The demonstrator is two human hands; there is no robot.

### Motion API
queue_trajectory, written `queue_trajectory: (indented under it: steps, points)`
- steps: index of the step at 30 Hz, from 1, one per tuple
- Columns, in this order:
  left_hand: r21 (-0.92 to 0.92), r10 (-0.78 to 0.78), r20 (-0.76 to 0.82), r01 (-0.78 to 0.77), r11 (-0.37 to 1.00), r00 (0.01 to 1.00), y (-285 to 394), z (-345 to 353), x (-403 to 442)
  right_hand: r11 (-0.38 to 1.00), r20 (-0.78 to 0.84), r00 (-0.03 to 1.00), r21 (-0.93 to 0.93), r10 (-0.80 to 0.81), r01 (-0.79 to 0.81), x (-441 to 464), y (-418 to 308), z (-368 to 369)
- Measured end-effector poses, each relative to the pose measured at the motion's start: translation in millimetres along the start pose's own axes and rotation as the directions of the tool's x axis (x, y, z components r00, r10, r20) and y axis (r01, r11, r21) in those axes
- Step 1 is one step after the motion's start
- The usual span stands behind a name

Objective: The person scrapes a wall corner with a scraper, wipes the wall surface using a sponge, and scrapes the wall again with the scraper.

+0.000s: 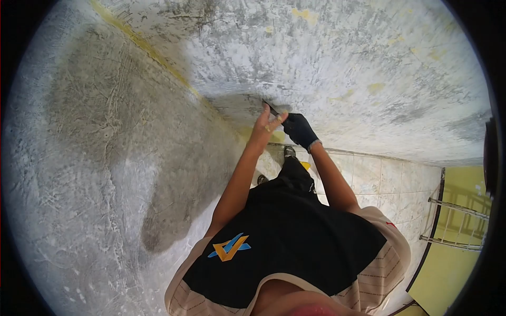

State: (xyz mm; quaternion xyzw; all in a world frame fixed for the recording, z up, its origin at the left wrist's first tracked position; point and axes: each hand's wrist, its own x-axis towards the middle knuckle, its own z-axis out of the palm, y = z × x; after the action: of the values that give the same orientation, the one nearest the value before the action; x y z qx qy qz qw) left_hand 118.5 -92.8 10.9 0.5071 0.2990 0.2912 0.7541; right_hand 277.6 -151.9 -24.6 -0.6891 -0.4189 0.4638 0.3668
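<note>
My right hand (299, 129), in a black glove, is closed round the handle of a thin dark tool (272, 110). The tool slants up and left, its tip close to the mottled white and grey wall (327, 63). Bare, my left hand (265, 126) is beside the tool, fingers apart, with a thumb and finger near its blade. Yellowish paste sticks to the left fingers. Whether the left fingertips touch the tool is hard to tell.
A second grey wall (95, 174) stands on the left, meeting the first at a yellow corner strip (153, 50). Below are the tiled floor (369, 174), my shoes and a small yellow object (305, 165). At right, a metal ladder (458, 208) lies near a yellow-green surface (443, 274).
</note>
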Motion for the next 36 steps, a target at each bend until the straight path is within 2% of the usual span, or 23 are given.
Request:
queue_trajectory:
  steps: [1, 3, 5, 7, 9, 10, 13, 14, 16, 17, 19, 20, 21, 24, 25, 26, 27, 29, 30, 31, 33, 35, 36]
  points:
    - [-0.008, 0.005, 0.001, -0.005, 1.0, 1.0, -11, 7, 4, 0.992, -0.057, 0.994, -0.089, -0.095, 0.09, -4, 16, -6]
    - [0.205, 0.186, 0.039, -0.19, 0.96, 0.982, -39, 23, 11, 0.967, -0.097, 0.977, -0.189, -0.192, 0.171, -6, 42, -13]
    - [0.174, 0.189, 0.019, -0.189, 0.966, 0.982, -60, 29, 16, 0.838, -0.152, 0.88, -0.413, -0.449, 0.356, -8, 56, -20]
    - [0.117, 0.221, -0.001, -0.219, 0.969, 0.975, -59, 34, 13, 0.858, -0.125, 0.905, -0.393, -0.406, 0.331, -7, 47, -19]
    - [0.074, 0.172, -0.023, -0.17, 0.983, 0.985, -47, 27, 10, 0.809, -0.058, 0.874, -0.411, -0.483, 0.42, 12, 56, -12]
    - [0.032, 0.125, -0.044, -0.124, 0.992, 0.991, -41, 22, 8, 0.76, -0.102, 0.805, -0.417, -0.584, 0.499, 15, 49, -3]
    - [-0.015, 0.009, -0.083, -0.011, 1.0, 0.997, -31, 15, 6, 0.849, -0.186, 0.861, -0.358, -0.472, 0.388, 1, 30, 1]
    - [-0.017, 0.008, -0.082, -0.01, 1.0, 0.997, -32, 20, 5, 0.878, -0.134, 0.909, -0.348, -0.395, 0.33, -8, 23, -7]
    - [0.195, 0.196, -0.03, -0.186, 0.963, 0.98, -36, 31, 1, 0.847, -0.122, 0.879, -0.358, -0.46, 0.394, -10, 21, -15]
    - [0.193, 0.195, -0.034, -0.185, 0.964, 0.98, -37, 30, 3, 0.814, -0.115, 0.845, -0.364, -0.521, 0.453, -10, 22, -17]
    - [0.077, 0.179, -0.056, -0.175, 0.982, 0.982, -32, 33, 5, 0.773, -0.042, 0.854, -0.449, -0.519, 0.448, -2, 29, -16]
    - [-0.066, 0.088, -0.017, -0.088, 0.994, 0.996, -20, 35, -3, 0.791, -0.096, 0.847, -0.425, -0.523, 0.44, -3, 28, -14]
    - [-0.07, 0.086, -0.011, -0.087, 0.994, 0.996, -23, 33, 2, 0.807, -0.15, 0.838, -0.401, -0.524, 0.432, -5, 26, -13]
    - [0.026, 0.11, -0.016, -0.109, 0.994, 0.994, -51, 22, 14, 0.85, -0.133, 0.903, -0.417, -0.408, 0.322, -16, 15, -22]
    - [0.168, 0.182, -0.029, -0.174, 0.97, 0.983, -58, 26, 18, 0.862, -0.124, 0.915, -0.405, -0.383, 0.306, -16, 10, -26]
    - [0.303, 0.25, -0.038, -0.227, 0.925, 0.967, -65, 27, 19, 0.8, -0.114, 0.863, -0.45, -0.492, 0.397, -9, 19, -22]
    - [0.301, 0.26, -0.053, -0.233, 0.925, 0.964, -64, 27, 14, 0.792, -0.098, 0.86, -0.453, -0.501, 0.409, -4, 21, -14]
    - [-0.127, 0.183, -0.099, -0.195, 0.973, 0.978, -56, 25, 2, 0.798, -0.055, 0.869, -0.426, -0.493, 0.426, 8, 24, 8]
    - [-0.165, 0.137, -0.133, -0.159, 0.974, 0.982, -71, 5, 5, 0.709, -0.05, 0.802, -0.504, -0.595, 0.494, 29, 51, 27]
    - [-0.158, 0.155, -0.151, -0.179, 0.971, 0.976, -68, -10, 1, 0.71, -0.025, 0.808, -0.494, -0.589, 0.502, 32, 55, 39]
    - [0.031, 0.032, -0.224, -0.026, 0.999, 0.974, -63, -42, -21, 0.851, 0.061, 0.907, -0.323, -0.418, 0.414, 46, 81, 69]
    - [0.124, 0.0, -0.416, 0.057, 0.991, 0.91, -117, -90, -43, 0.999, 0.179, 0.983, -0.001, -0.034, 0.034, 25, 65, 84]
    - [0.177, -0.014, -0.43, 0.1, 0.979, 0.903, -102, -95, -66, 0.993, 0.221, 0.97, 0.035, 0.105, -0.116, 8, 49, 85]
